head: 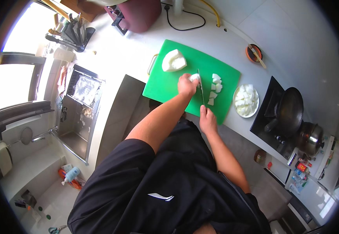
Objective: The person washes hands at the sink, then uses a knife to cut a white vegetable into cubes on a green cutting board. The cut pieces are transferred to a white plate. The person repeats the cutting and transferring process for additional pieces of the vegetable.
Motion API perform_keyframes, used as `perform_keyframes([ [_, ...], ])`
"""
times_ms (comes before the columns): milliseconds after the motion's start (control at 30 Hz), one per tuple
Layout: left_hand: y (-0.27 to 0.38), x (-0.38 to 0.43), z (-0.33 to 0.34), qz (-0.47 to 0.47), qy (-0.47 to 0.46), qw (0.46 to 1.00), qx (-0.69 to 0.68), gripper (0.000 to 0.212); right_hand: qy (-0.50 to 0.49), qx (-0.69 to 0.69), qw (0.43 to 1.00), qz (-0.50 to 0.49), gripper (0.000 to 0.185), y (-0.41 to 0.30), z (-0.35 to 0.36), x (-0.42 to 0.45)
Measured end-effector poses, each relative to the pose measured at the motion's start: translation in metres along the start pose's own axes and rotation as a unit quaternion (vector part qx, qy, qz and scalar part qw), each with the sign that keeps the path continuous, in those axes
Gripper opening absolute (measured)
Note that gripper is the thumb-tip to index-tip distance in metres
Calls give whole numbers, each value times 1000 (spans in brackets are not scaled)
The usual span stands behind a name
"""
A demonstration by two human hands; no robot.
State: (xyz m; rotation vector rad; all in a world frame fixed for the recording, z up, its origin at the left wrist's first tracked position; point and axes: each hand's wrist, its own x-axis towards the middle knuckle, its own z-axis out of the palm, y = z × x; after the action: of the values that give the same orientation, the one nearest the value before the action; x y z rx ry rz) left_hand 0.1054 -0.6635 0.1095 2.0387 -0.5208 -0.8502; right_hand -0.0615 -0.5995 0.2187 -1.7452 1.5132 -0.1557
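A green cutting board [169, 84] lies on the counter in front of me. My left hand [187, 85] grips a piece of white vegetable [194, 77], its kind unclear, against the board. Closed around a kitchen knife's handle, my right hand [208, 120] is near the board's front edge. The knife blade [201, 87] stands on edge, right beside the held piece. Several cut white chunks [216, 81] lie to the right of the blade. A larger white piece [174, 60] with a hollowed face rests at the board's upper left.
A white plate [246, 115] heaped with white chunks stands right of the board. Beyond it are a black cooktop [260, 117], a wok [291, 106] and a steel pot [310, 139]. A knife block [88, 38], maroon appliance [143, 16], small bowl [249, 55] with a brush, and sink [74, 140] surround the workspace.
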Motion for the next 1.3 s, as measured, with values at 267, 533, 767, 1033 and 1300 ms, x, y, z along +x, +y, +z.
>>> perform_keyframes([
  [267, 3, -3, -5, 8, -14, 1000, 17, 44, -13, -7, 1000, 20, 63, 5, 3, 7],
  [533, 0, -3, -6, 6, 8, 1000, -15, 44, -5, -8, 1000, 28, 66, 2, 25, 48],
  [767, 10, -13, -12, 21, 35, 999, -23, 43, -3, 22, 1000, -5, 62, 10, 14, 32],
  [1033, 14, -16, -13, 10, 22, 999, -30, 46, -18, 21, 1000, 8, 57, 19, 12, 1],
  [1300, 12, -14, -17, 2, 10, 1000, -12, 43, 0, 4, 1000, 2, 65, 17, 30, 31],
])
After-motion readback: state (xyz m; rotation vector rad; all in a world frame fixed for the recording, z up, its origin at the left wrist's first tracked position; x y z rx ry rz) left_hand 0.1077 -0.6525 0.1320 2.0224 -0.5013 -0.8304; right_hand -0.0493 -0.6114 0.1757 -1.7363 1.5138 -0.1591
